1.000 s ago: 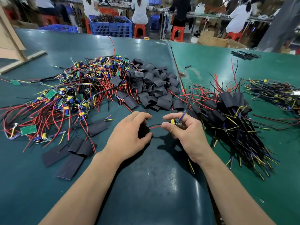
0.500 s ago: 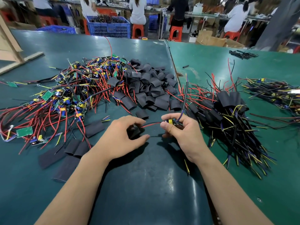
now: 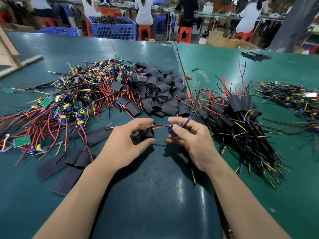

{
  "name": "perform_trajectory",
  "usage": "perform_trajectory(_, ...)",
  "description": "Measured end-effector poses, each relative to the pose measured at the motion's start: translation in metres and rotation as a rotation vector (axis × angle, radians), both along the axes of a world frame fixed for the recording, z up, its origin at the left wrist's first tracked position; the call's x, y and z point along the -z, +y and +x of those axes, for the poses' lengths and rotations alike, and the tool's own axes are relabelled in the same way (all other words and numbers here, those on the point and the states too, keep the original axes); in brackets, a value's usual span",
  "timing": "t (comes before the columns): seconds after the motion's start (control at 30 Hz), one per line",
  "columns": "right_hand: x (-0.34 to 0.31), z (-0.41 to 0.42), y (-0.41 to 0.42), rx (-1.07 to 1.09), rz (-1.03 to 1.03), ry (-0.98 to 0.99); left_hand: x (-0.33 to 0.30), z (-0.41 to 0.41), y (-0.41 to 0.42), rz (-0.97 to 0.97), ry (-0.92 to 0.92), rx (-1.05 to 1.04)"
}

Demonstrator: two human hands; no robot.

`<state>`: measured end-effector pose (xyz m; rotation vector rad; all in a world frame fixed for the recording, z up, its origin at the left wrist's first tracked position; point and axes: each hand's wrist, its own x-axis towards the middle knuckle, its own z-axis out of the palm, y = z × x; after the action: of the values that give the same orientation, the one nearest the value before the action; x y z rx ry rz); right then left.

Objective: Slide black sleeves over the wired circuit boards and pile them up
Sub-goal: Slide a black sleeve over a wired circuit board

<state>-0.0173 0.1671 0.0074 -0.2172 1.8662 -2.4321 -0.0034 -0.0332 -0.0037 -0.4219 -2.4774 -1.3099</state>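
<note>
My left hand point(image 3: 127, 144) grips a black sleeve point(image 3: 147, 134) between thumb and fingers, its mouth facing right. My right hand point(image 3: 188, 137) pinches a small circuit board point(image 3: 173, 128) with blue and yellow parts. The board's red and black wires run left into the sleeve's mouth; other wires stick up past my fingers. A heap of bare wired boards point(image 3: 69, 100) lies at the left. Loose black sleeves point(image 3: 155, 94) are heaped at centre. Sleeved boards point(image 3: 241, 121) are piled at the right.
Several flat sleeves point(image 3: 69, 163) lie near my left forearm. More wired boards point(image 3: 293, 99) lie at the far right. A seam point(image 3: 183, 71) divides the green table mats. People sit on red stools by a blue crate point(image 3: 112, 28) beyond the table.
My hands have drawn a little apart and my left hand has turned, showing the sleeve's mouth with the red and black wires entering it.
</note>
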Motion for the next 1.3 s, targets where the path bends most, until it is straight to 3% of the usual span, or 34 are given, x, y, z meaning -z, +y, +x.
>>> perform_trajectory(0.33,-0.007,0.003,0.003,-0.083,-0.048,0.033,-0.004,0.006,0.019,0.055,0.207,0.033)
perform_trajectory(0.63,-0.007,0.001,0.001,-0.118,-0.218,-0.033,-0.003,0.004,0.026,0.085,0.259,0.108)
perform_trajectory(1.07,-0.004,0.001,-0.004,-0.051,-0.138,-0.018,0.000,0.004,0.030,0.141,0.353,0.110)
perform_trajectory(1.3,-0.007,0.002,0.000,-0.145,-0.169,-0.078,-0.001,0.005,0.029,0.120,0.312,0.092)
